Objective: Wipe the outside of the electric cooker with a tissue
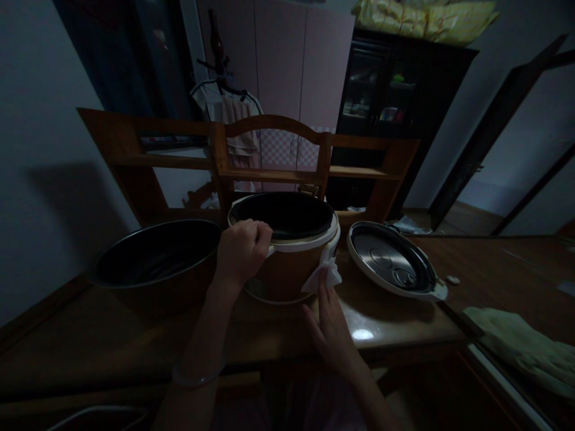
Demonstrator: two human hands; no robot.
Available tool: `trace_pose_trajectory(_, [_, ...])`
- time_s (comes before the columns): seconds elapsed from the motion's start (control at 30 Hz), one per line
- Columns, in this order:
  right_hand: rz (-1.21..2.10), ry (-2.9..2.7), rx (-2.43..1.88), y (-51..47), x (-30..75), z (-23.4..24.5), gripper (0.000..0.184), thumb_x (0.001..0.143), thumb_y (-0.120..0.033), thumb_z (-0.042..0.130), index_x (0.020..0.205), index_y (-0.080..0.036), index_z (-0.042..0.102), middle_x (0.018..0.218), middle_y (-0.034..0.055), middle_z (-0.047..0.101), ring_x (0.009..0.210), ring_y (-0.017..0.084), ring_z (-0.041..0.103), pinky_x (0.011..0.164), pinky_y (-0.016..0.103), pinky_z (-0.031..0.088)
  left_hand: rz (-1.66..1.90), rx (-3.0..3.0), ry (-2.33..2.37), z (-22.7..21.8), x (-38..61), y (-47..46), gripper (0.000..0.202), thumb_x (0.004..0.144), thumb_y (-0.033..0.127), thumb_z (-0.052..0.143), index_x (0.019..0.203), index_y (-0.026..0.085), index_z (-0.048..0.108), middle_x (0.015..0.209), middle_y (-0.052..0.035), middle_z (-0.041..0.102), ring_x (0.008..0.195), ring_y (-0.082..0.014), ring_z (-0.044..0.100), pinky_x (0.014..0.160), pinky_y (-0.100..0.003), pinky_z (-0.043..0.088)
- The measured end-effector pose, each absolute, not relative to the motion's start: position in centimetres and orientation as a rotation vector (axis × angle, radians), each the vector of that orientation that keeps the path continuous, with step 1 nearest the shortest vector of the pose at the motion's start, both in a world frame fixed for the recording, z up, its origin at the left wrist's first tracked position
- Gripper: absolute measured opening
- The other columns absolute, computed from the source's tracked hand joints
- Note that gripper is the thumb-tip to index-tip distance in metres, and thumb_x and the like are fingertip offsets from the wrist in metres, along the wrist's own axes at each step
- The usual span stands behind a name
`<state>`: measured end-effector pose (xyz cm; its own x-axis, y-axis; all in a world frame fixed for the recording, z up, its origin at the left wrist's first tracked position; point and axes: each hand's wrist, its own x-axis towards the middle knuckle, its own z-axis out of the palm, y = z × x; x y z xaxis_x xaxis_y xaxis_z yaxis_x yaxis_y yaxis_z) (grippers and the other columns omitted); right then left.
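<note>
The room is very dim, so much of it is lost; the dark cabinet (395,90) at the back shows only faint shapes behind its glass, and the pale wardrobe (291,72) beside it is cut off at the top; a wooden frame (269,173) with rails stands behind the tabletop (404,323) and blocks the view of what lies beyond; the near edge of the tabletop sinks into shadow, and something pale-rimmed at the bottom left is cut off and unreadable. On the left sits a wide dark basin (153,257), its inside too black to see into, just beside the rice cooker (287,269); the cooker stands near the middle of the tabletop, open, with a dark inner pot whose bottom I cannot make out. To its right the lid (390,260) lies turned over, metal face up, close to the cooker but apart from it; a pale folded fabric (516,344) lies farther right, partly out of view. The left hand (240,248) has its grip closed over the cooker's near rim, hiding that stretch of it; the right hand (330,326) reaches up with fingers outstretched to a white cloth (323,276) against the cooker's side; whether it pinches or only presses the cloth I cannot tell; a thin bangle (197,374) circles the left wrist; a small pale object (453,279) lies by the lid, too small to identify.
</note>
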<state>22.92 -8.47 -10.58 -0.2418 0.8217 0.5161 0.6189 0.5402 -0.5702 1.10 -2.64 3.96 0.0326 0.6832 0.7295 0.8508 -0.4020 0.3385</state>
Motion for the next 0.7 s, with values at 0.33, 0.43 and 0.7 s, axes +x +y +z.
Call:
trace_pose_trajectory(0.33, [0.368,-1.952,-1.2,-9.2,23.2,-12.7,0.077,0.105,-0.035,0.04,0.162,-0.025,-0.01,0.171,0.0067,0.003,0.157,0.027,0.008,0.124,0.055,0.025,-1.31,-2.096,-1.601,3.9,1.1,-2.5,0.045,0.098,0.031,0.035,0.08,0.018,0.074,0.081,-0.0077,0.073,0.08,-0.0208,0.067,0.074,-0.035,0.043])
trace_pose_trajectory(0.43, [0.401,-1.947,-1.206,-9.5,23.3,-13.1,0.077,0.105,-0.035,0.04,0.162,-0.024,-0.011,0.171,0.0071,0.006,0.157,0.026,0.012,0.124,0.053,0.027,-1.303,-2.104,-1.594,3.9,1.1,-2.5,0.045,0.098,0.031,0.034,0.08,0.017,0.074,0.082,-0.0079,0.073,0.082,-0.0214,0.068,0.075,-0.035,0.044])
trace_pose_trajectory(0.7, [0.425,-1.949,-1.236,-10.1,23.4,-13.6,0.077,0.105,-0.034,0.042,0.162,-0.024,-0.008,0.171,0.0069,0.006,0.157,0.026,0.009,0.124,0.053,0.026,-1.307,-2.109,-1.604,4.0,1.2,-2.6,0.046,0.098,0.031,0.033,0.08,0.016,0.074,0.081,-0.0082,0.072,0.081,-0.0214,0.068,0.074,-0.035,0.044])
